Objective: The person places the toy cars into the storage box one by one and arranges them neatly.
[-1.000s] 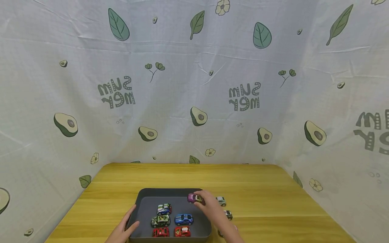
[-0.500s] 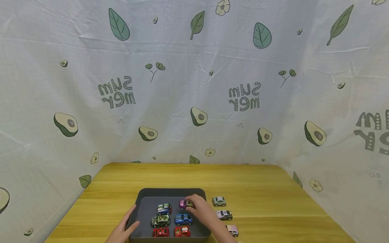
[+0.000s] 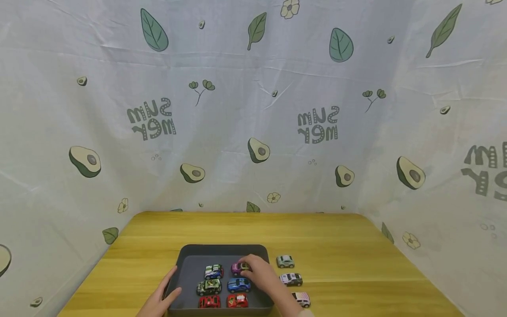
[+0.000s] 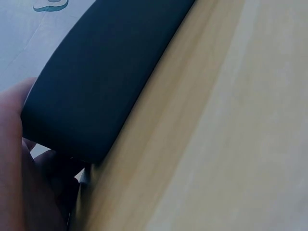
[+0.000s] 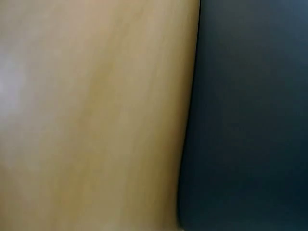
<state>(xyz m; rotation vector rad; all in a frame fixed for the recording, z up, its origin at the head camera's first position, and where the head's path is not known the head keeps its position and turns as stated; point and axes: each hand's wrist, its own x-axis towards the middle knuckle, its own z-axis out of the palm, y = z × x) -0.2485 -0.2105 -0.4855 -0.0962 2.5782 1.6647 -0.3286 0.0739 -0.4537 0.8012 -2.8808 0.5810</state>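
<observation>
At left, the left hand (image 3: 158,299), cut off at the wrist by the bottom edge, grips the wall of a dark gray tray (image 3: 191,264) with its thumb over the inside, its other fingertips lost in shadow in the left wrist view. Further right, behind a blue toy car (image 3: 239,285), the right hand (image 3: 259,272) pinches a purple toy car (image 3: 236,269) inside the tray, covering its right end, and whether its wheels touch the floor cannot be told. Compared with a second ago, the purple car sits further left, and three cars (image 3: 291,279) on the table beyond the tray's right side show more fully, the nearest partly behind the forearm.
</observation>
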